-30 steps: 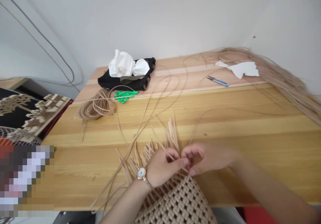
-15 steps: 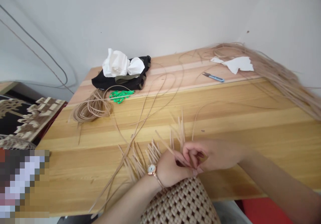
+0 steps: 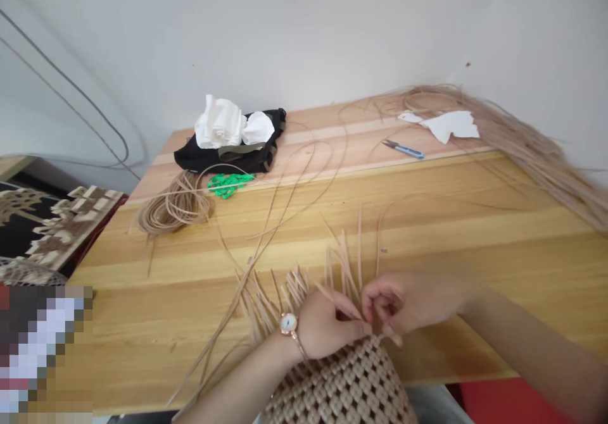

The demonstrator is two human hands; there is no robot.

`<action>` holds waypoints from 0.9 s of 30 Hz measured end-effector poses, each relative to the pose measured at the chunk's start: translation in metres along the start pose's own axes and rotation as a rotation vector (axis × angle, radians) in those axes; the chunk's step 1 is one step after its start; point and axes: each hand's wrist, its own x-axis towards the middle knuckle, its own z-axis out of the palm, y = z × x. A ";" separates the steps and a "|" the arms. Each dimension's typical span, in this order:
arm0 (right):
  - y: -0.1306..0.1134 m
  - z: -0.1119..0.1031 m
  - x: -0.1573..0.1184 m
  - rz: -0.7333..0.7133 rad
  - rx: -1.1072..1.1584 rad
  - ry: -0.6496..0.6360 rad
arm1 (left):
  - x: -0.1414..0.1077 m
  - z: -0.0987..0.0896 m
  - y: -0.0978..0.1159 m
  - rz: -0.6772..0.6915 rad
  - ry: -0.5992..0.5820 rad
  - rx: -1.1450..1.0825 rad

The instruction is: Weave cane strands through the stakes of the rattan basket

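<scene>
My left hand (image 3: 327,326), a watch (image 3: 287,324) on its wrist, and my right hand (image 3: 408,304) are close together, fingertips pinching the flat rattan strands (image 3: 342,266) that rise from the top of my woven rattan piece (image 3: 342,386), which sits at the table's (image 3: 142,335) near edge. Toward the far edge lie a coil of strand (image 3: 175,207), a black bag (image 3: 228,157) and blue-handled snips (image 3: 403,149); a loose bundle of strands (image 3: 527,142) spreads across the far right corner.
</scene>
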 end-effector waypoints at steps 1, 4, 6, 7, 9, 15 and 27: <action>0.000 0.001 0.001 0.007 0.031 -0.020 | -0.001 -0.003 0.000 0.016 0.008 0.035; 0.002 0.005 0.004 0.039 0.105 -0.047 | -0.002 -0.010 0.001 0.045 0.015 0.085; 0.004 0.007 0.006 0.056 0.140 -0.058 | -0.003 -0.012 0.001 0.052 0.000 0.057; 0.005 0.008 0.006 0.059 0.160 -0.067 | -0.004 -0.012 0.001 0.059 -0.007 0.035; 0.007 0.009 0.005 0.068 0.193 -0.083 | -0.005 -0.011 0.001 0.082 -0.013 -0.002; 0.009 0.011 -0.001 0.088 0.196 -0.113 | -0.005 -0.008 0.006 0.127 -0.025 -0.010; 0.012 0.012 -0.019 -0.005 -0.214 0.184 | -0.023 -0.018 0.008 0.160 0.097 0.240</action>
